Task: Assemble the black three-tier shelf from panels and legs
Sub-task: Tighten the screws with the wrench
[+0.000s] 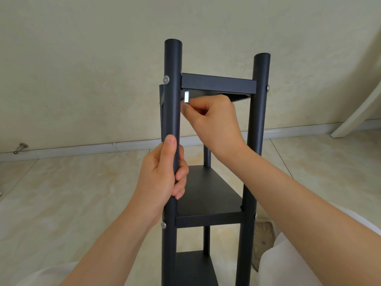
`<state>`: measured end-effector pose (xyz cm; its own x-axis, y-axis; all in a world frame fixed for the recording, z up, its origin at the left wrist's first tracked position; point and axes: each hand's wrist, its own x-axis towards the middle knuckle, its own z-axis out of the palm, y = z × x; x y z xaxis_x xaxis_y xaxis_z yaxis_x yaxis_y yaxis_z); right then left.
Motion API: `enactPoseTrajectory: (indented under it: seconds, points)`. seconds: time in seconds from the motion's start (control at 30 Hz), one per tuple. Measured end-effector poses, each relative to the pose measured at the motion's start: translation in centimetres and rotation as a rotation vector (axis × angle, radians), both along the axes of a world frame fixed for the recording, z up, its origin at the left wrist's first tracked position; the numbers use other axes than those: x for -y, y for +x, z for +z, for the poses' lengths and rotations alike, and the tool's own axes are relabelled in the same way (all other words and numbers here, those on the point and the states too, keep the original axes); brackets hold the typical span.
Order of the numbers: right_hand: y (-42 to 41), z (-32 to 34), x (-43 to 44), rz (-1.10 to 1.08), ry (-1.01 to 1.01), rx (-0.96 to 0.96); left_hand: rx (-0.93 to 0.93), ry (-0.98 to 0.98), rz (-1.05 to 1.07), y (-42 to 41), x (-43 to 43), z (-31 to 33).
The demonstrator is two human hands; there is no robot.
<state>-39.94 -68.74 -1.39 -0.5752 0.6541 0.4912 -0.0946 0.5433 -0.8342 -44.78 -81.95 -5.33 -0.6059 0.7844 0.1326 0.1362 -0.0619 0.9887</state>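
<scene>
The black shelf stands upright in front of me with three panels fitted between round legs. My left hand (165, 172) grips the front left leg (172, 83) between the top panel (218, 84) and the middle panel (206, 195). My right hand (212, 120) reaches under the top panel and pinches a small silver tool (186, 97), likely a hex key, just inside that leg near the silver screw head (166, 79). The front right leg (260, 104) carries a screw too. The bottom panel (193, 267) shows at the lower edge.
Beige tiled floor runs to a white baseboard (82, 148) and a cream wall. A small metal door stop (20, 147) sits at the left baseboard. A white slanted furniture leg (358, 112) stands at the right. My white-clad knees flank the shelf.
</scene>
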Motion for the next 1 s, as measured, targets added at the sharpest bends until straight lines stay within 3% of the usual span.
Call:
enactPoseTrajectory:
  seconds: [0.5, 0.83, 1.0]
  points:
    - [-2.2, -2.1, -0.2, -0.133, 0.235, -0.242, 0.030, 0.005, -0.015, 0.2, 0.0, -0.1]
    - [-0.3, -1.3, -0.2, -0.030, 0.041, -0.001, 0.012, 0.005, 0.010, 0.1, -0.1, -0.1]
    - [0.8, 0.0, -0.1, -0.010, -0.054, 0.011, 0.014, 0.014, 0.001, 0.2, 0.0, -0.2]
